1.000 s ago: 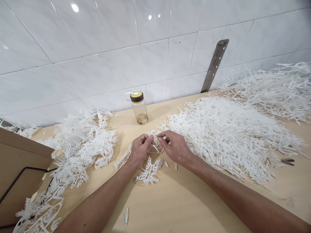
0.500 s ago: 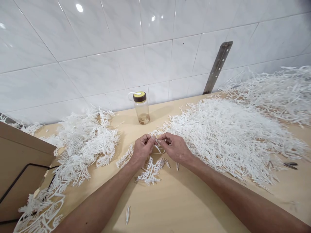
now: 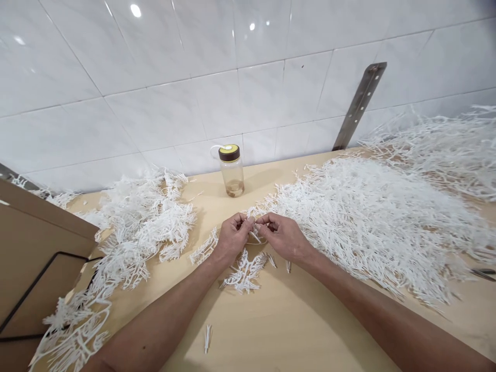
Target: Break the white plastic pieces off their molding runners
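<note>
My left hand point(image 3: 234, 235) and my right hand point(image 3: 282, 235) meet at the middle of the table, fingertips nearly touching. Both pinch a thin white branching plastic piece point(image 3: 256, 236), whose strands hang between them; the exact grip points are hidden by the fingers. Just below the hands lies a small cluster of white pieces point(image 3: 245, 272). Another little group point(image 3: 205, 247) is left of my left wrist. A wide heap of white strands point(image 3: 368, 217) spreads to the right, and a second heap point(image 3: 143, 217) sits at the left.
A clear bottle point(image 3: 232, 173) with a dark and yellow lid stands behind the hands. A metal bracket point(image 3: 360, 106) leans by the tiled wall. At the left is a brown box point(image 3: 39, 248) with a black wire. Dark-handled tool point(image 3: 484, 273) lies at the right edge.
The view has shifted slightly, so the table items appear farther right. Both hands stay close together on the white piece, with the fingertips a little nearer each other.
</note>
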`<state>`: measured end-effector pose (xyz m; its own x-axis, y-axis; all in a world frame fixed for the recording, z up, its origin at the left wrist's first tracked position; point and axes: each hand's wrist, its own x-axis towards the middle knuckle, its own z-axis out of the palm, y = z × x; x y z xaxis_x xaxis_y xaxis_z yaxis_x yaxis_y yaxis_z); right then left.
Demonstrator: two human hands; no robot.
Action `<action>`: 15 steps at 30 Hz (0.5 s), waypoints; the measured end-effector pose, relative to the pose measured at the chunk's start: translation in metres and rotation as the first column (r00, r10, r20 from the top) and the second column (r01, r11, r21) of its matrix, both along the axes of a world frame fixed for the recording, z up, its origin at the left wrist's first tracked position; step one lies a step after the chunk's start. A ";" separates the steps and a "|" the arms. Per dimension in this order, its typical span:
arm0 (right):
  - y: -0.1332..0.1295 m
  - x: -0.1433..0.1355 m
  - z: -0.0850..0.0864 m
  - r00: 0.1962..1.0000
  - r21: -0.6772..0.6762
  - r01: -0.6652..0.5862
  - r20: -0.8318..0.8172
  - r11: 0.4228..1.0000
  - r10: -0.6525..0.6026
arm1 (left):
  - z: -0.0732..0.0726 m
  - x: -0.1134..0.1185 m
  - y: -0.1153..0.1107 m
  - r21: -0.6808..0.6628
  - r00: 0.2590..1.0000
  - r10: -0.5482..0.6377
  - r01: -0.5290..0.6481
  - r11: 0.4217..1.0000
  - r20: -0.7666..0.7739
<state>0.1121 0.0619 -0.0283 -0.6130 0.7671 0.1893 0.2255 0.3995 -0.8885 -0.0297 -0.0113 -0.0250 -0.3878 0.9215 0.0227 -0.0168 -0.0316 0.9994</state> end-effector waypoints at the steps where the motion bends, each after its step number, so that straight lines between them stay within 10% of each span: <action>1: 0.000 0.000 0.000 1.000 0.022 0.000 0.014 1.000 -0.001 | -0.001 0.000 0.000 0.001 1.000 -0.007 0.007 1.000 -0.004; 15: -0.002 0.001 0.003 0.999 0.064 -0.031 0.047 0.997 0.028 | 0.002 0.000 0.000 0.001 0.998 -0.007 0.007 1.000 0.067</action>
<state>0.1128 0.0599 -0.0257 -0.6446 0.7353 0.2095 0.2522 0.4632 -0.8496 -0.0293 -0.0112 -0.0225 -0.3817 0.9243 -0.0024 -0.0844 -0.0322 0.9959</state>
